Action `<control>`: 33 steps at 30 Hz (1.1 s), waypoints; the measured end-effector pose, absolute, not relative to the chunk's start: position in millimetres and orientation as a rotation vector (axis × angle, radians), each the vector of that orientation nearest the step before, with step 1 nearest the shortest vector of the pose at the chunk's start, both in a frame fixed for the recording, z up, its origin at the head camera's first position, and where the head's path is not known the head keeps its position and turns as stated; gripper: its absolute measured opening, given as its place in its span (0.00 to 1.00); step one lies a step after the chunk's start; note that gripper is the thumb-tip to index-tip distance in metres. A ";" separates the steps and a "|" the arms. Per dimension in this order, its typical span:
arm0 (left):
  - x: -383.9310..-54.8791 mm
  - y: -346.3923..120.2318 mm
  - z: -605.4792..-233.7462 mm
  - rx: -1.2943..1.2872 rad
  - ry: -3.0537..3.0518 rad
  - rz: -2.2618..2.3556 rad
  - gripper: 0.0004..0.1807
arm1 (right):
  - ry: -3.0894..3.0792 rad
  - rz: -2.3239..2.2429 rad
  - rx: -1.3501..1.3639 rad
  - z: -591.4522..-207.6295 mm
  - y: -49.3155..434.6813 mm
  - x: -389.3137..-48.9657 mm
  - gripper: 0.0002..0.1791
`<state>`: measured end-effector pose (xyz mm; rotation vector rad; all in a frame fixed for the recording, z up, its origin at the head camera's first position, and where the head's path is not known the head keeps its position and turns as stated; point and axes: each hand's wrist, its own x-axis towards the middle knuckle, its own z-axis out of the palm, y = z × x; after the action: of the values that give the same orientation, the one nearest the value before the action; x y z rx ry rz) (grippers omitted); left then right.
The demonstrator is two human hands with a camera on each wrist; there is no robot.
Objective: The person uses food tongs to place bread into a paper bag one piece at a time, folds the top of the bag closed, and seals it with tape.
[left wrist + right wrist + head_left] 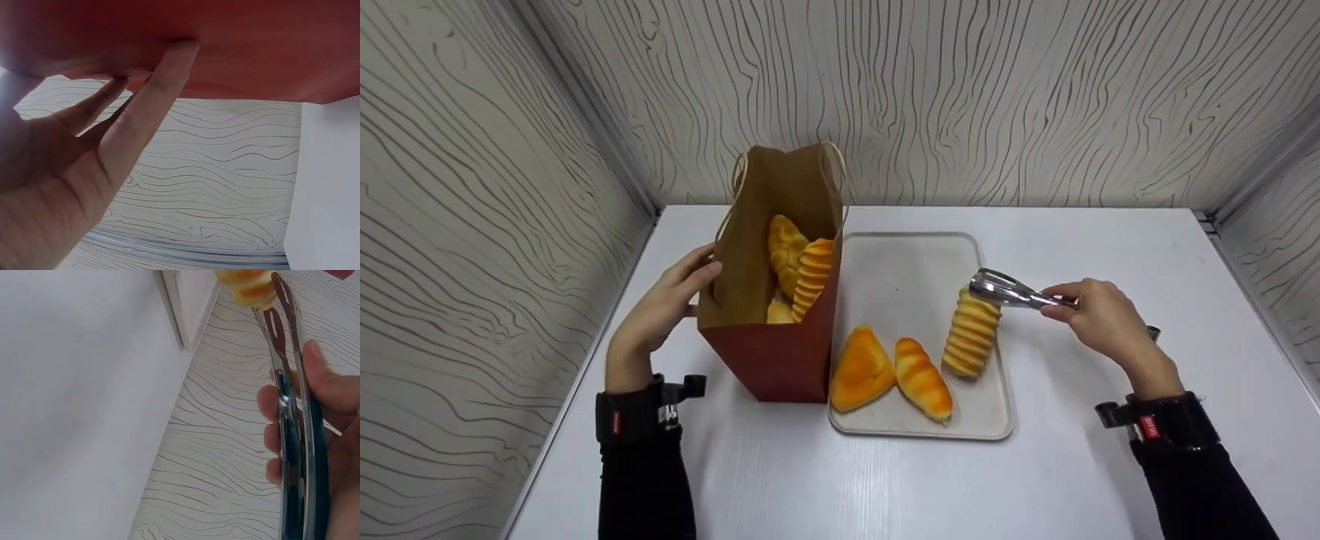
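A red paper bag [769, 365] with a brown inside stands at the left, several breads visible in it, among them a croissant [786, 255] and a ridged roll [813, 279]. My left hand [666, 304] touches the bag's left side with its fingers [147, 109] fairly straight against the red paper. In my right hand [1106, 319] I grip metal tongs [1009, 289]. The tong ends are at the top of a ridged bread [973, 337] at the tray's right edge; in the right wrist view its end lies at the tong tips. Whether it is lifted I cannot tell.
A pale tray [907, 274] lies right of the bag on the white table [915, 487]. On it are a triangular bread [861, 371] and an oval striped bread [922, 381]. Wood-patterned panels [930, 97] rise at the back and sides.
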<state>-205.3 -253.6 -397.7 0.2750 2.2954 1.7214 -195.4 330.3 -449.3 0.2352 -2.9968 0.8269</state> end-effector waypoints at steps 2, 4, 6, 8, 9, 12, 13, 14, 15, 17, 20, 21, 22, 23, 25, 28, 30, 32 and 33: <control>-205.4 -253.6 -398.0 0.275 2.296 1.723 0.39 | -2.962 0.818 0.212 -449.1 330.1 -195.3 0.17; -205.3 -253.5 -398.0 0.276 2.296 1.723 0.38 | -2.919 0.809 0.198 -449.0 329.6 -195.0 0.17; -205.7 -253.1 -398.2 0.277 2.294 1.726 0.38 | -2.868 0.794 0.193 -448.8 329.1 -194.5 0.16; -205.8 -253.0 -398.3 0.278 2.293 1.725 0.38 | -2.809 0.783 0.192 -448.7 328.5 -194.1 0.16; -205.7 -253.0 -398.4 0.278 2.293 1.725 0.38 | -2.782 0.774 0.191 -448.6 328.0 -194.0 0.16; -205.5 -253.1 -398.5 0.277 2.294 1.722 0.39 | -2.709 0.761 0.175 -447.7 326.0 -193.3 0.16; -205.6 -253.2 -398.6 0.277 2.294 1.722 0.39 | -2.691 0.760 0.163 -447.0 325.1 -193.1 0.17; -205.6 -253.3 -398.6 0.276 2.293 1.722 0.39 | -2.674 0.759 0.153 -446.3 324.2 -192.9 0.17; -205.7 -253.5 -398.6 0.276 2.293 1.723 0.39 | -2.659 0.757 0.143 -445.7 323.4 -192.8 0.17; -205.7 -254.0 -398.6 0.273 2.285 1.728 0.39 | -2.626 0.761 0.126 -445.0 321.7 -192.8 0.17; -205.7 -254.6 -398.8 0.270 2.271 1.735 0.38 | -2.577 0.766 0.117 -444.2 320.6 -193.6 0.18; -205.5 -254.7 -398.7 0.269 2.268 1.736 0.38 | -2.558 0.772 0.119 -444.1 320.3 -194.1 0.17; -205.3 -254.8 -398.5 0.267 2.267 1.738 0.38 | -2.537 0.777 0.121 -444.1 320.2 -194.6 0.17; -205.4 -254.9 -398.5 0.268 2.267 1.737 0.38 | -2.517 0.786 0.119 -443.7 319.8 -194.7 0.17; -205.6 -255.1 -398.6 0.267 2.270 1.733 0.38 | -2.476 0.806 0.115 -442.4 319.0 -194.6 0.17; -205.6 -255.2 -398.6 0.268 2.274 1.731 0.38 | -2.416 0.828 0.114 -441.1 318.3 -194.9 0.16; -205.7 -255.1 -399.0 0.268 2.276 1.729 0.38 | -2.382 0.832 0.116 -439.8 317.8 -195.0 0.16; -205.7 -255.2 -398.9 0.269 2.278 1.727 0.39 | -2.352 0.839 0.117 -439.0 317.5 -195.7 0.16; -205.8 -255.2 -398.9 0.270 2.279 1.726 0.39 | -2.338 0.846 0.112 -438.4 317.3 -195.8 0.17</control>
<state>-205.8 -255.2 -398.9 0.2697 2.2794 1.7262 -195.8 317.3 -438.4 0.1119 -2.3380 0.8458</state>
